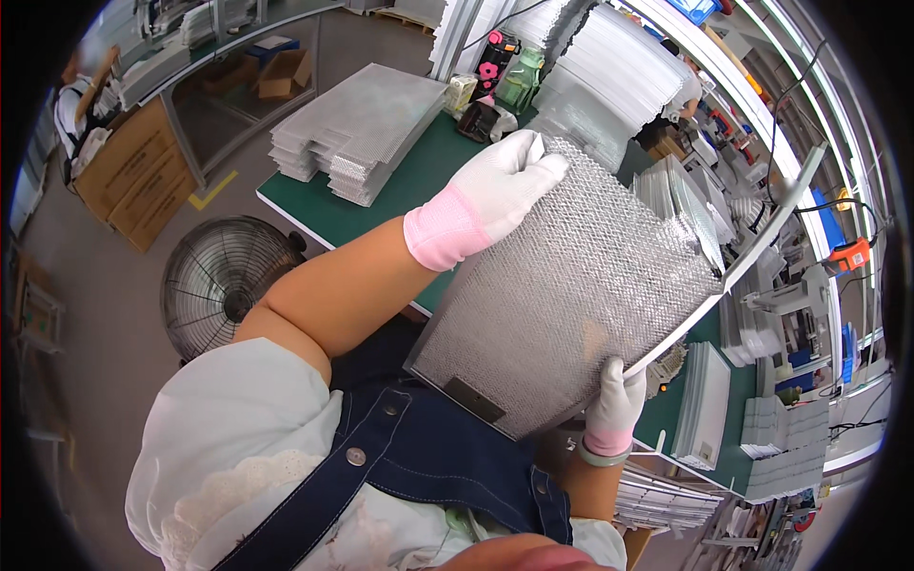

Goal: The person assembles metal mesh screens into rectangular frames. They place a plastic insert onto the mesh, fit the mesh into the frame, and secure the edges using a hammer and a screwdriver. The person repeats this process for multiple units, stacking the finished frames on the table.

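A silver metal mesh panel (571, 285) is tilted up in front of my body, with a small dark rectangular plate (474, 399) at its lower edge. My left hand (500, 190), in a white glove with a pink cuff, is closed on the panel's upper left corner. Lower down, my right hand (615, 404), gloved the same way, grips the panel's right side, thumb on top and fingers mostly hidden. A long pale metal strip (733, 271) runs along that side and sticks out past the upper corner; whether it is joined to the panel I cannot tell.
On the green bench (324, 202) lies a stack of mesh sheets (367, 119) at the left. A green bottle (520, 81) stands farther back, beside white stacked sheets (614, 71). More pale strips (703, 404) lie at the right. A floor fan (228, 285) stands left of the bench.
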The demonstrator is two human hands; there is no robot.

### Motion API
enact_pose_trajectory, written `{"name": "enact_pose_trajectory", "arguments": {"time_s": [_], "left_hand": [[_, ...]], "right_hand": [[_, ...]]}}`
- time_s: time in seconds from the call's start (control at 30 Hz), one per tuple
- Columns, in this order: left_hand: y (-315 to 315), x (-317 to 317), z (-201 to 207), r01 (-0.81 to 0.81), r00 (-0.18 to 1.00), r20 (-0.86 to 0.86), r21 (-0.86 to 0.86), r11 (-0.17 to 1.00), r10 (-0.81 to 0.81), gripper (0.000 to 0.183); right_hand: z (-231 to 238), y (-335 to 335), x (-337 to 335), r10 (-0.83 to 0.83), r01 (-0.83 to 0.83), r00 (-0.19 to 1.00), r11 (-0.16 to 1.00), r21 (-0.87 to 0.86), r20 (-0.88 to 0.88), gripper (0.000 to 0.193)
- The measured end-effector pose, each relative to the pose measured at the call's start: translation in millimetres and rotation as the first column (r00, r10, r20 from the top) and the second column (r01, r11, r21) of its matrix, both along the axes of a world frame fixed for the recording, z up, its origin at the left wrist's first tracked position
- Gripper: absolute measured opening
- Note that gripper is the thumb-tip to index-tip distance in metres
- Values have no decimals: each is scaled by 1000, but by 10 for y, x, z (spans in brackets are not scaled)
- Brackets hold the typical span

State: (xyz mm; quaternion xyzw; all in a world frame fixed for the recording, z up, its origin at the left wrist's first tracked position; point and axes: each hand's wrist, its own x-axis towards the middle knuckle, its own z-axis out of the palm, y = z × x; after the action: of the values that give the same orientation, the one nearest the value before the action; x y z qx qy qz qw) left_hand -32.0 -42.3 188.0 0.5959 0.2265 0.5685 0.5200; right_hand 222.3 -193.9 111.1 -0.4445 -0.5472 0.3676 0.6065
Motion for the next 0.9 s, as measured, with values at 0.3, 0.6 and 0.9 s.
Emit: {"name": "enact_pose_trajectory", "arguments": {"time_s": [0.3,0.6,0.9], "left_hand": [[27,63,-71,-219,967,-140,-13,976,215,19],[-14,-11,-264,-172,976,-123,57,983,178,26],[-78,163,333,-50,964,266,211,976,-8,23]], "right_hand": [[-6,-64,-131,-61,60,998,998,-7,-19,36],[73,-13,-257,6,-8,998,1000,27,62,45],[472,291,42,-148,135,988,960,245,35,31]]}}
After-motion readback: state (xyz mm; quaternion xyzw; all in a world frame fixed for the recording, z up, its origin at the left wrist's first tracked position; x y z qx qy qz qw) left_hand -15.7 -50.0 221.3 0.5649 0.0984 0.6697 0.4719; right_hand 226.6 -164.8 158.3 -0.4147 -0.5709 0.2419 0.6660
